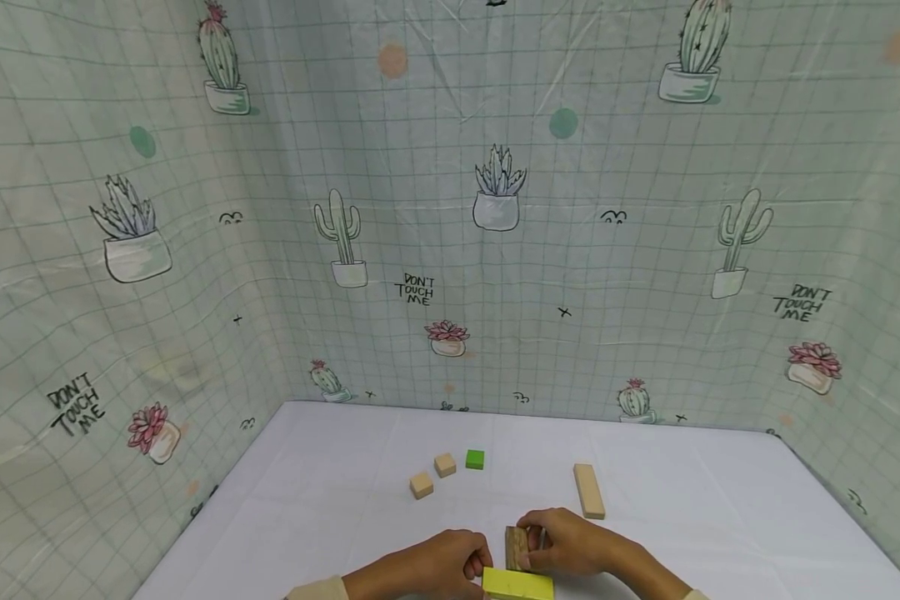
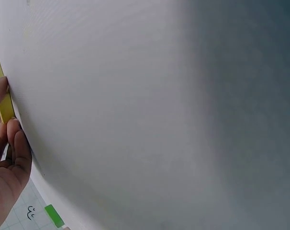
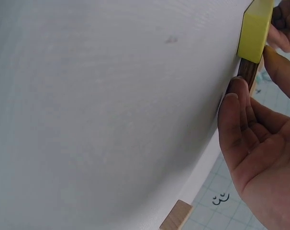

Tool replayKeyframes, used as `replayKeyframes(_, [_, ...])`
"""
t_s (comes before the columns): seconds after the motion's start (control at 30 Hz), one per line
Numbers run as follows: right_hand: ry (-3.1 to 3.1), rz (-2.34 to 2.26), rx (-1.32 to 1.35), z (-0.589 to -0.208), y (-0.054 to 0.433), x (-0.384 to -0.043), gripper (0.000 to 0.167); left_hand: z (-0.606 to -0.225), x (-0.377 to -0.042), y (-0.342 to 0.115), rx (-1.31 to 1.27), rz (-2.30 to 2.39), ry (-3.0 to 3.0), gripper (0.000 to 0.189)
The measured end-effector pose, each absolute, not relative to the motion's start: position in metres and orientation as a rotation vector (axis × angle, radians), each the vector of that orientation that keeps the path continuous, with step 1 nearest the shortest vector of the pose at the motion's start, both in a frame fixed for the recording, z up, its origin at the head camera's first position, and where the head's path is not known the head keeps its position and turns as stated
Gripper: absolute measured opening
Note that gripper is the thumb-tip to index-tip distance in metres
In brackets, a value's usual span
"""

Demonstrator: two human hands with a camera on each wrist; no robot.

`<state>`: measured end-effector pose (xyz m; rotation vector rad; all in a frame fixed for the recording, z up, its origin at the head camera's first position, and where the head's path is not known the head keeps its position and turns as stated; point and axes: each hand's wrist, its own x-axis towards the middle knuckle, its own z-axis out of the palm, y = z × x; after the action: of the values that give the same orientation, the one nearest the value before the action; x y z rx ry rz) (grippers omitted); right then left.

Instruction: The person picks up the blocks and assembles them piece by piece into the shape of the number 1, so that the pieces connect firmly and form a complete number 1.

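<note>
A yellow block (image 1: 519,585) lies crosswise at the bottom edge of the head view. My left hand (image 1: 446,565) pinches its left end between thumb and curled fingers; the left wrist view shows the thumb against the yellow block (image 2: 5,111). Just beyond, a dark brown wooden block (image 1: 515,547) points away from me, its near end meeting the yellow one. From the right side, my right hand (image 1: 573,542) grips the brown block with thumb and fingers. In the right wrist view the brown block (image 3: 248,72) is partly hidden behind fingertips and the yellow block.
Two small pale wooden cubes (image 1: 422,485) and a green block (image 1: 475,459) sit farther back on the white table (image 1: 330,492). A long pale wooden block (image 1: 589,492) lies beyond my right hand. A cactus-print cloth (image 1: 540,267) hangs behind and at both sides.
</note>
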<state>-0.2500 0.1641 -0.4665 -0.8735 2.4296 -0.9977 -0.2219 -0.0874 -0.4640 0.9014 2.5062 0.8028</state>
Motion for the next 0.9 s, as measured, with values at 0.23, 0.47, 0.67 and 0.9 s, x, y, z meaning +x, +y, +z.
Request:
replayKeyframes(0.23, [2.42,-1.007,-0.865,-0.4658,0.1658,-0.2494,0.043,-0.4648,-0.2217,-0.0861,0.891,0.809,2.508,0.02])
replayKeyframes(0.47, [2.388,-1.032,-0.837,-0.4655,0.1671,-0.2501,0.047,-0.4658,-0.2222,-0.0864,0.862,0.832,2.496,0.02])
replayKeyframes(0.67, [2.362,-1.057,-0.825,-0.4647,0.1676,-0.2503,0.048,-0.4677,-0.2235,-0.0864,0.873,0.827,2.496,0.021])
replayKeyframes(0.9, [2.348,-1.07,-0.832,-0.4647,0.1669,-0.2506,0.045,-0.4679,-0.2229,-0.0867,0.853,0.841,2.491,0.021])
